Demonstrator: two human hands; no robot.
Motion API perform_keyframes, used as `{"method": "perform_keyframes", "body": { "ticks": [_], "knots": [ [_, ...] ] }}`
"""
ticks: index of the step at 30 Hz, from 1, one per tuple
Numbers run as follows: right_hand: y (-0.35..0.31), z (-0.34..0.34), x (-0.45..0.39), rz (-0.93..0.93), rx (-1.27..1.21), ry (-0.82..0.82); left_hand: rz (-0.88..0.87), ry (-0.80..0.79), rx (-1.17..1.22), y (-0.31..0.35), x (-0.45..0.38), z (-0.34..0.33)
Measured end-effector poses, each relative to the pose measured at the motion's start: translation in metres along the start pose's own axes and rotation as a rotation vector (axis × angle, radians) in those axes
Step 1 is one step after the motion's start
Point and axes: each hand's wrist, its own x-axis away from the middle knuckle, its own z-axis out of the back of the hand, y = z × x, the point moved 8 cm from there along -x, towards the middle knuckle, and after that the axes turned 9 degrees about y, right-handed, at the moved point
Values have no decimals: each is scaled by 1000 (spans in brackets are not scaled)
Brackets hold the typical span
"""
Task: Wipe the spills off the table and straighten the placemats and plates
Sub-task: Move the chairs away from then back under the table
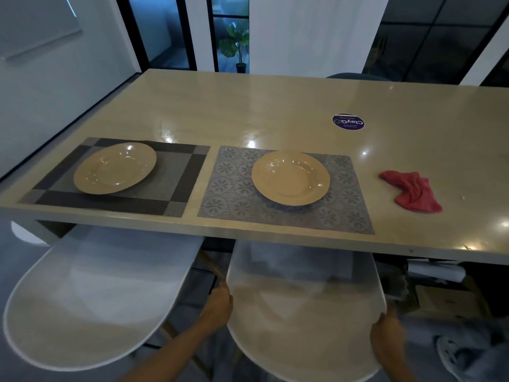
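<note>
Beyond both hands [303, 318] gripping chair [303, 312]: plates [290, 177], red cloth [411, 191] on table [275, 106]

One head-worn wide-angle view looks forward and down from the near long edge of the worktop [275, 106], standing back from it behind two white chairs [297, 312]. The worktop runs across the middle of the picture, its far edge toward dark glazed doors, and straight lines bow at the borders.
</note>
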Motion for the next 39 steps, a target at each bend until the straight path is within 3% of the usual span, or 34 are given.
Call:
{"method": "perform_keyframes", "body": {
  "ticks": [10,20,25,28,35,39],
  "knots": [
    [-23,-12,24,37,-62,15,18,73,24,-28,2,24],
    [-22,-26,28,-46,-143,-18,1,63,-36,-38,0,24],
    [-28,-23,30,5,45,-29,-34,42,-51,-43,-2,24],
    [-63,-24,44,278,313,57,-94,43,-82,-44,-8,46],
    [-194,-75,141,935,21,-135,-131,170,-210,-94,-14,140],
    [-251,-100,184,1037,-47,-309,45,327,-331,-160,-4,195]
  ]
}}
